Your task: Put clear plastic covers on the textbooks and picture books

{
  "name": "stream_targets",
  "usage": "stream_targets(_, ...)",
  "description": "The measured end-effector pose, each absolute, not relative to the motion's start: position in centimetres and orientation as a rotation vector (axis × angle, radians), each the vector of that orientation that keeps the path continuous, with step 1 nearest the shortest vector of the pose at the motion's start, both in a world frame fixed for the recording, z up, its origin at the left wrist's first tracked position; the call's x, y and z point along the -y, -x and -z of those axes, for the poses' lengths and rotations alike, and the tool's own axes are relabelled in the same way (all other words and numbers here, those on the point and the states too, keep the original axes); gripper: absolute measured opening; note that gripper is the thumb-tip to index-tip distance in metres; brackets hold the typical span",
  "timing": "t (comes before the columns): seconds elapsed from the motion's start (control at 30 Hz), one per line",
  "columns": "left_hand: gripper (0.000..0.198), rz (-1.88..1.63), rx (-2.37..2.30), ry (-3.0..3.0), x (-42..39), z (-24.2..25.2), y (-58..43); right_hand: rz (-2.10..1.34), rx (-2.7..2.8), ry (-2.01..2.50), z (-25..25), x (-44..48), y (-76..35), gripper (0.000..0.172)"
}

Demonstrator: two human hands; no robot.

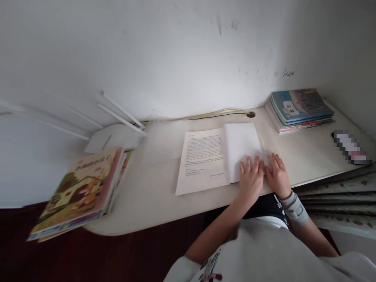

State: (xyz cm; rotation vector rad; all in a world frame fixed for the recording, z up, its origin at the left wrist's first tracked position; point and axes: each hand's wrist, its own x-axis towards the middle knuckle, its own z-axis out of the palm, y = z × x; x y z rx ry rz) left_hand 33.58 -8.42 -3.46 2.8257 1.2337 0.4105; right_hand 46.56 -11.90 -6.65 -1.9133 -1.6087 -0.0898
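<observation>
open book (pixel 219 158) on white desk (pixel 141 203) | left hand (pixel 250 181): open, lying flat on the blank page, holding nothing | right hand (pixel 277 176): open, flat, just beside that page, holding nothing | stack of books (pixel 299 111): right of book | picture book (pixel 79 192): left of book

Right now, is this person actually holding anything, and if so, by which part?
Nothing seems gripped: the left hand lies open, its fingers flat on the lower edge of a white paper sheet, and the open right hand rests just beside that edge.
</observation>
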Motion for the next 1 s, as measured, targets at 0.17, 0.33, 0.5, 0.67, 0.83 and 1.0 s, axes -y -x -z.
stream_targets(0.17,0.042,-0.349,-1.208,-2.882,7.5,2.9,-32.7,0.088,1.601,1.911,6.3,11.9,-46.5,0.041)
stream_targets(0.33,0.037,-0.254,-1.105,-3.002,6.5,2.1,-31.9,0.075,1.591,1.889,6.2,11.9,-46.4,0.041)
stream_targets(0.5,0.036,-0.242,-1.128,-2.995,7.7,2.3,-33.7,0.053,1.569,1.901,6.3,11.8,-46.5,0.038)
stream_targets(0.67,0.034,-0.308,-1.138,-3.001,8.8,2.8,-34.2,0.047,1.57,1.906,6.5,11.8,-46.6,0.038)
stream_targets(0.83,0.034,-0.362,-1.099,-3.047,8.8,3.5,-33.6,0.118,1.695,2.037,5.4,11.7,-47.1,0.041)
stream_targets(1.0,0.035,-0.334,-1.087,-3.052,8.9,3.5,-33.4,0.208,2.038,2.245,1.8,9.4,-47.1,0.051)
